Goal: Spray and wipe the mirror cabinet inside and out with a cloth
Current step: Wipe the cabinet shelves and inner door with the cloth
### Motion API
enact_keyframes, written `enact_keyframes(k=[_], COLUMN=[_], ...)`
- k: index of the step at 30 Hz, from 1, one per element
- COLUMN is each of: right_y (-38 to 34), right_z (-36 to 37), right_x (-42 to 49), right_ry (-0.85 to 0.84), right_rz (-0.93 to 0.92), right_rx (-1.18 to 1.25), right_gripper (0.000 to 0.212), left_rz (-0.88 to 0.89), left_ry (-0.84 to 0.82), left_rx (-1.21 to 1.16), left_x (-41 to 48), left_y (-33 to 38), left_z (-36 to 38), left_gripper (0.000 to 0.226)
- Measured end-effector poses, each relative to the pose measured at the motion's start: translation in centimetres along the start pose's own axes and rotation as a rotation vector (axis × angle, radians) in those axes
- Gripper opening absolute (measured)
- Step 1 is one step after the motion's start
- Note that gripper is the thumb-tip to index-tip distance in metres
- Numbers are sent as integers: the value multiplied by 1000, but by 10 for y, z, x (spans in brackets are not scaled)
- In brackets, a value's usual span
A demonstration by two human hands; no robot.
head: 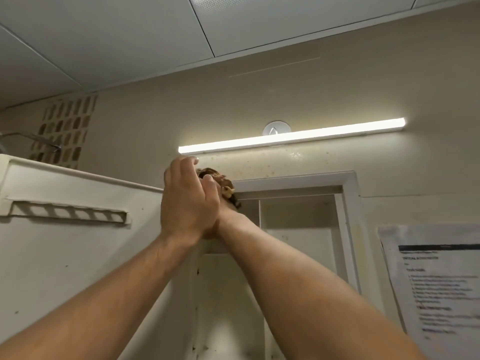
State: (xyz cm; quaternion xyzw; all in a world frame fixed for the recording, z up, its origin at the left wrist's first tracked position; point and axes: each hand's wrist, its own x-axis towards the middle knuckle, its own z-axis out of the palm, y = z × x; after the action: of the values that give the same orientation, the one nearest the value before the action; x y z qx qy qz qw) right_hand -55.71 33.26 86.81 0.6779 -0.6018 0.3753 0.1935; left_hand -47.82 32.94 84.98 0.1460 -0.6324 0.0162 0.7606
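Observation:
The white mirror cabinet (348, 183) hangs open on the wall, seen from below. Its door (78, 255) is swung out to the left, inner face toward me. Both my arms reach up to the door's top corner. My left hand (187, 203) is in front, back toward me, fingertips curled over at the top. It covers most of my right hand (228, 216), of which only the wrist and heel show. A brown-orange cloth (223, 181) bunches out just above my right wrist, against the cabinet's top left edge. What my left fingers hold is hidden.
A lit strip lamp (291, 136) runs along the wall just above the cabinet. A printed sheet (436, 281) hangs on the wall at the right. A narrow rail (67, 213) is fixed to the inside of the door. A metal pipe (31, 140) sticks out behind the door top.

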Motion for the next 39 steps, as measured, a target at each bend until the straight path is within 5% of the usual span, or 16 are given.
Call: enact_keyframes(k=[6, 11, 16, 23, 27, 31, 35, 39], right_y=[45, 103, 90, 51, 56, 93, 100, 92], right_z=[-72, -177, -157, -76, -111, -162, -137, -80], right_x=[-52, -139, -121, -60, -70, -122, -155, -202], right_ry=[175, 406, 498, 213, 190, 432, 659, 590], right_rz=[-169, 99, 316, -91, -166, 64, 425, 578], right_rx=[-906, -1163, -1115, -1073, -1169, -1163, -904, -869], right_gripper=[62, 59, 60, 64, 62, 57, 59, 57], left_rz=[87, 236, 283, 300, 297, 350, 451, 548], left_ry=[-122, -240, -284, -198, -262, -336, -374, -400], left_rx=[-30, 78, 25, -91, -75, -35, -44, -129], left_x=[-16, -19, -33, -40, -41, -43, -54, -77], left_y=[-4, -11, -8, -13, 3, 31, 65, 85], left_z=[27, 37, 40, 43, 49, 63, 79, 89], left_gripper=[39, 43, 54, 70, 74, 76, 75, 72])
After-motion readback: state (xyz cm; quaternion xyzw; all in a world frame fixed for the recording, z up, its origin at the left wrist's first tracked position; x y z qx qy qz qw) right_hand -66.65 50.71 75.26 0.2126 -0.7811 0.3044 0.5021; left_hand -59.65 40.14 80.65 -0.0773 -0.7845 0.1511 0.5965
